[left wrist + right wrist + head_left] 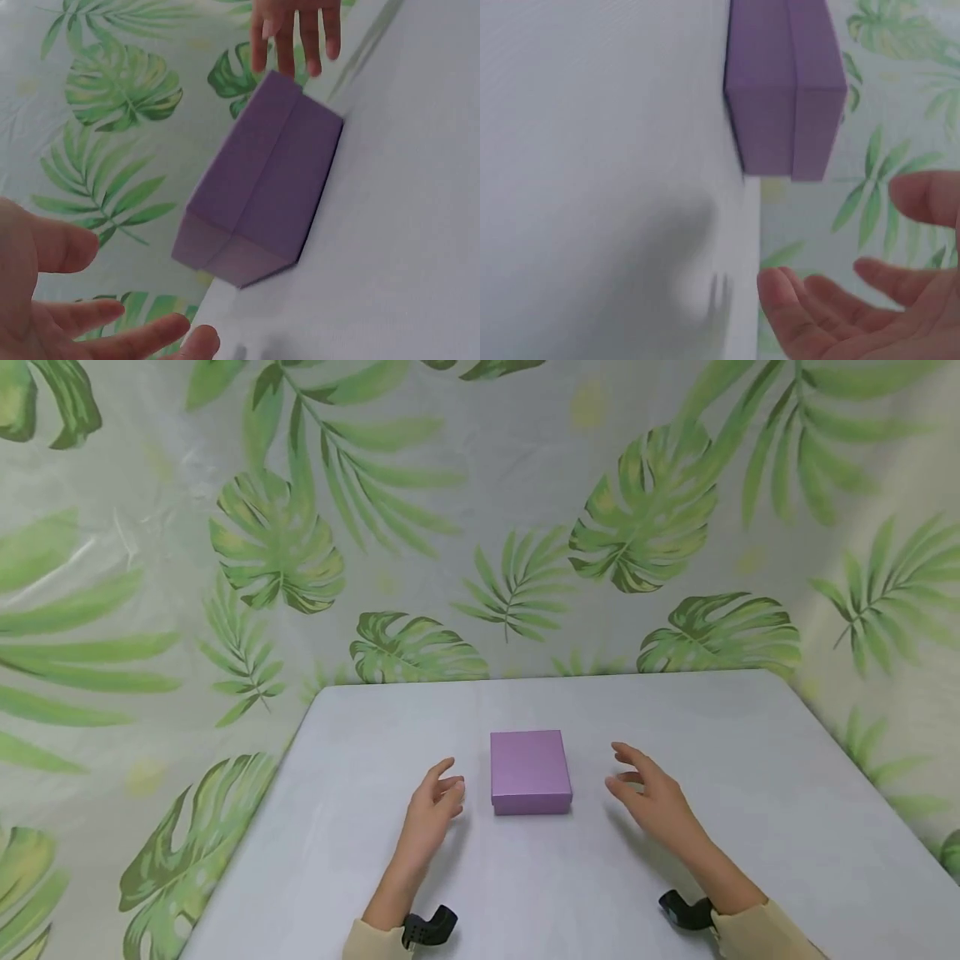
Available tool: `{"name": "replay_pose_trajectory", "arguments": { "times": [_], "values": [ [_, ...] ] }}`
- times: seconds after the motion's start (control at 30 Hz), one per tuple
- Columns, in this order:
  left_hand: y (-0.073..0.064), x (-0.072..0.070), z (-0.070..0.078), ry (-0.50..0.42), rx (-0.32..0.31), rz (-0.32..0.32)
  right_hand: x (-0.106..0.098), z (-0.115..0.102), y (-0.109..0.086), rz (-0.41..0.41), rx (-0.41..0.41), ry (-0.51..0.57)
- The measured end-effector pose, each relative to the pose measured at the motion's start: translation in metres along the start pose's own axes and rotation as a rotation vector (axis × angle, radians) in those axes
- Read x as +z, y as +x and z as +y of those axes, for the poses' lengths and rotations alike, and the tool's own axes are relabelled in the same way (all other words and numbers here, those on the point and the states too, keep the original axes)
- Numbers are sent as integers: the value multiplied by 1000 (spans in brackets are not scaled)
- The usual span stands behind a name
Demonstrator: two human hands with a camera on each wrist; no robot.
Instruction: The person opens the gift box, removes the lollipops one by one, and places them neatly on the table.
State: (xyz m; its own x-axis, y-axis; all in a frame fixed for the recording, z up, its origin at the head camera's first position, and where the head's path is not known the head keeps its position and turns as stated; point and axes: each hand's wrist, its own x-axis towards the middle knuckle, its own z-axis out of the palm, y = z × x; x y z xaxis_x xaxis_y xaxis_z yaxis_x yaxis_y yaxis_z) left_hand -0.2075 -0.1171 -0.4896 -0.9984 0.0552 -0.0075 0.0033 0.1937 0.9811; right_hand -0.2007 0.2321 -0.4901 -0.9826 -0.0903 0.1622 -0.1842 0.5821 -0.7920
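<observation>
Here, a purple box [529,768] with its lid on sits flat on the white table [315,852]. My left hand [432,810] is near it at about eight o'clock, my right hand [657,799] at three, both loose-fingered and apart from it.

The box [529,768] rests on the surface [390,718]. The lid [814,127] is seated on the box. The left hand [432,810] is located to the left of the box and the right hand [654,797] to its right; both are near the box, apart from it. The backdrop [525,485] stands behind the surface and extends along its left and right sides.
</observation>
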Motion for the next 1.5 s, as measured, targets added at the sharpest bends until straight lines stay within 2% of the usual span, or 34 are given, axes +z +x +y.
{"name": "replay_pose_trajectory", "arguments": {
  "times": [0.1,0.2,0.47,0.6,0.73,0.9,1.1,1.33,1.5],
  "values": [
    [3,3,2,-43,-43,-36,5,-6,7,-25,66,45],
    [10,6,6,-51,-59,-67,9,-14,15,-54,107,96],
    [40,19,18,-107,-119,-134,17,-27,40,-160,198,238],
    [50,27,21,-86,-162,-162,19,-28,50,-183,231,266],
    [56,29,21,-63,-196,-185,26,-28,58,-209,264,292],
    [58,25,17,-48,-180,-156,36,-30,64,-234,268,343],
    [59,24,5,-65,-188,-139,43,-26,62,-276,273,376],
    [65,24,0,-91,-167,-173,39,-21,62,-272,274,428],
    [66,23,1,-102,-171,-188,39,-20,64,-289,278,427]
  ]
}}
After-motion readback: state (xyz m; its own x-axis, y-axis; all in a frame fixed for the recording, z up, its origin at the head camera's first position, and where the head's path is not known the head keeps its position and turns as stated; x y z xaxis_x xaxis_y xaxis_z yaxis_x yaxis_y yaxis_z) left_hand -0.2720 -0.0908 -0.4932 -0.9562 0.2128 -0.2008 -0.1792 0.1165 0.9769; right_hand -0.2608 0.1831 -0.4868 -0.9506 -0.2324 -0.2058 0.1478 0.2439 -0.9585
